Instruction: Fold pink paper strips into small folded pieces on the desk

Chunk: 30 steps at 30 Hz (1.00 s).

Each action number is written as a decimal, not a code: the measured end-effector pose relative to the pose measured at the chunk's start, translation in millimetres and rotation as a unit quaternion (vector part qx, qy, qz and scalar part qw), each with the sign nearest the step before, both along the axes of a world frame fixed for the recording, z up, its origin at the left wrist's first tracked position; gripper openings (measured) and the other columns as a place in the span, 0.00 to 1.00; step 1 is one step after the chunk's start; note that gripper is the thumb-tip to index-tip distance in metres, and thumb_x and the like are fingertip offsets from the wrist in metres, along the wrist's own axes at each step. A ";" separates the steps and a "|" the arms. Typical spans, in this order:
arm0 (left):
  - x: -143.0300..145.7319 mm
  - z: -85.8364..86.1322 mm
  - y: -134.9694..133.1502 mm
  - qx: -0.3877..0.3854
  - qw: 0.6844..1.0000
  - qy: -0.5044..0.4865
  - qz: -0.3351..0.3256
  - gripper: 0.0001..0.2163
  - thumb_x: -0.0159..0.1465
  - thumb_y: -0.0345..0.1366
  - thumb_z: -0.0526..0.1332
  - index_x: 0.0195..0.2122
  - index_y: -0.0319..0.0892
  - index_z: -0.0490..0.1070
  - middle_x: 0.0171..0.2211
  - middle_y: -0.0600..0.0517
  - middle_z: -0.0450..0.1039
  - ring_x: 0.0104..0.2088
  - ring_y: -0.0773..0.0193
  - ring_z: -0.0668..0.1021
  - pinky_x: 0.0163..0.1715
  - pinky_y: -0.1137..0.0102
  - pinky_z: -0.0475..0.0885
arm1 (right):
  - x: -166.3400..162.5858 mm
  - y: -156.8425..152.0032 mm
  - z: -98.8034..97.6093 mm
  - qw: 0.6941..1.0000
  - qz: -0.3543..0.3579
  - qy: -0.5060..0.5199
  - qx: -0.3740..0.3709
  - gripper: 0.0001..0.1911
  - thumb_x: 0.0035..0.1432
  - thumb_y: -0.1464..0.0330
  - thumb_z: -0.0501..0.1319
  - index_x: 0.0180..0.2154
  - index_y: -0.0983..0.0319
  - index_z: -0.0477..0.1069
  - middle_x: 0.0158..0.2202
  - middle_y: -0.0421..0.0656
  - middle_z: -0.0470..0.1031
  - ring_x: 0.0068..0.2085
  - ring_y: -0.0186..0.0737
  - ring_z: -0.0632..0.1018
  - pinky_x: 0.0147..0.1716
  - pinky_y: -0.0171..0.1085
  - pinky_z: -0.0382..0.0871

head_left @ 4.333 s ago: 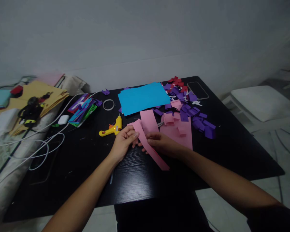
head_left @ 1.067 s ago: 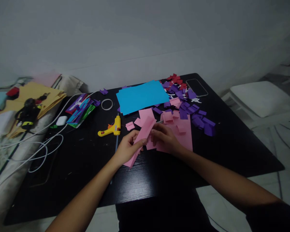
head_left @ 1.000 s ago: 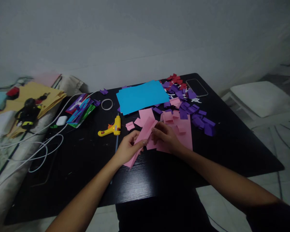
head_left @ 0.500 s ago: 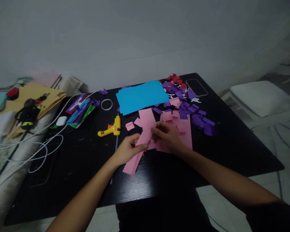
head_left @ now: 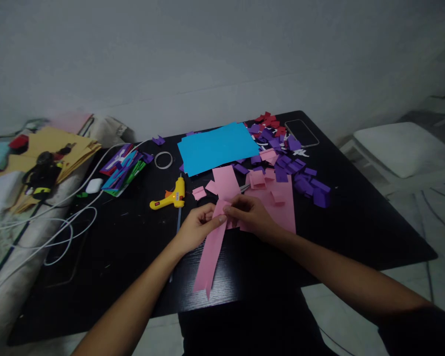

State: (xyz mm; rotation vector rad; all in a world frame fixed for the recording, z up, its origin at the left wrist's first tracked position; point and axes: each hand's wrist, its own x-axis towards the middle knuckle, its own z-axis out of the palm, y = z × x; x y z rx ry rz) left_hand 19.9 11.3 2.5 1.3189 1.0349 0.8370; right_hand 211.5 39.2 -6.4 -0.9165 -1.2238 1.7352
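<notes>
A folded pink paper strip (head_left: pixel 212 252) slants down toward the table's front edge, its lower end showing a crease. My left hand (head_left: pixel 198 227) grips the strip's upper part from the left, thumb on top. From the right, my right hand (head_left: pixel 250 215) pinches the strip's top end. Behind the hands lies a flat pink paper piece (head_left: pixel 225 179). Scissors (head_left: pixel 244 188) show only their blade tips beside it; the rest is mostly hidden. A larger pink sheet (head_left: pixel 287 207) lies under the right hand, with small folded pink pieces (head_left: pixel 257 179) on it.
A yellow glue gun (head_left: pixel 174 195) lies left of the hands. Blue sheets (head_left: pixel 218 148) are stacked behind. Purple paper pieces (head_left: pixel 304 183) and red pieces (head_left: pixel 269 119) are scattered right. A tape ring (head_left: pixel 163 160), coloured papers (head_left: pixel 122 170) and a white cable (head_left: pixel 70 225) lie left.
The pink strip has slid down toward the front edge and now hangs lower. My right hand has moved slightly left and down to the strip's top end, baring the scissor tips.
</notes>
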 end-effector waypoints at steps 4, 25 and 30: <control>-1.6 -2.4 -0.7 -0.016 1.000 -0.007 -0.009 0.15 0.66 0.48 0.67 0.36 0.39 0.75 0.28 0.53 0.75 0.26 0.67 0.73 0.26 0.73 0.66 | 0.0 -0.8 0.3 1.000 0.009 0.000 0.001 0.19 0.54 0.53 0.74 0.29 0.61 0.75 0.22 0.38 0.76 0.24 0.35 0.76 0.27 0.36 0.73; 3.4 2.0 -1.0 -0.039 0.997 -0.068 0.026 0.14 0.65 0.47 0.70 0.35 0.40 0.76 0.27 0.52 0.79 0.24 0.65 0.80 0.27 0.70 0.78 | 2.3 -3.3 0.1 1.000 0.018 -0.010 0.019 0.18 0.57 0.54 0.72 0.30 0.62 0.76 0.23 0.39 0.76 0.24 0.35 0.76 0.25 0.34 0.68; 4.9 4.6 -1.2 -0.041 0.996 -0.069 0.031 0.15 0.65 0.47 0.70 0.35 0.39 0.76 0.27 0.52 0.80 0.25 0.66 0.80 0.27 0.71 0.79 | 2.1 -2.3 -3.4 1.000 0.025 -0.003 0.015 0.19 0.55 0.54 0.73 0.30 0.63 0.75 0.22 0.38 0.76 0.24 0.34 0.76 0.24 0.33 0.66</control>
